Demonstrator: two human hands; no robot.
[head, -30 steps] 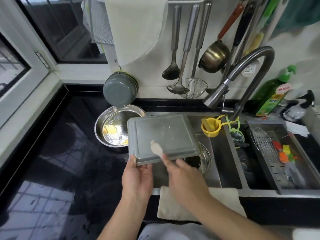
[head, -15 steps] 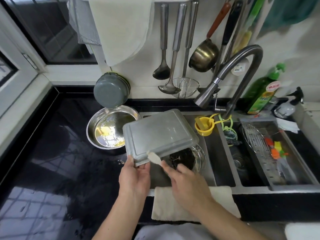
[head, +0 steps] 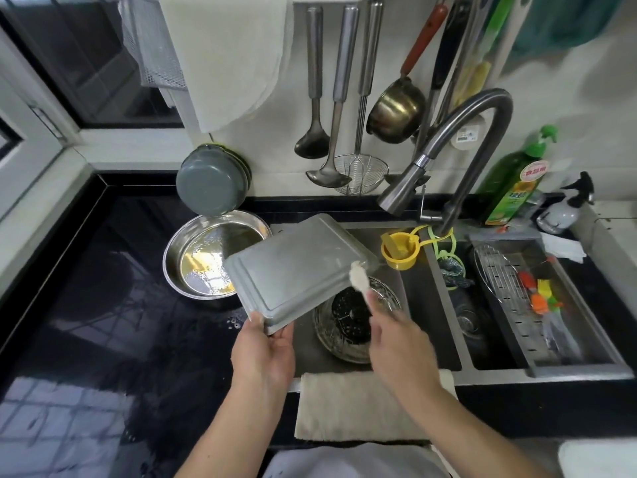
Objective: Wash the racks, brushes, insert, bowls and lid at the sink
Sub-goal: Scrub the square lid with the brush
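A black, glossy countertop (head: pixel 86 305), wet and reflecting window light, is seen filling the left of the view, with a white-framed window (head: pixel 41 108) at ten o'clock. A steel double sink (head: pixel 434 339) is set into it at centre and right, and a beige cloth (head: pixel 348 405) is draped over its near edge at six o'clock. Over the left basin a grey rectangular lid (head: pixel 293 267) is held tilted, its near corner pinched by the left hand (head: pixel 263 353), thumb on top and fingers beneath. The lid's right edge is touched by the pale head of a small brush (head: pixel 358 279), whose handle is gripped in the closed fingers of the right hand (head: pixel 396 343). A glass bowl (head: pixel 348 326) with a dark perforated insert (head: pixel 350 315) lies below in the basin. A steel bowl (head: pixel 213 257) rests on the counter at eleven o'clock, a grey bowl (head: pixel 210 181) propped against the wall behind it. In the right basin, at three o'clock, a drain tray (head: pixel 558 332) holds a wire rack (head: pixel 499 270) and coloured brushes (head: pixel 541 298). Ladles (head: pixel 327 98) and a towel (head: pixel 224 56) hang on the tiled wall at twelve o'clock, beside the curved faucet (head: pixel 462 146).
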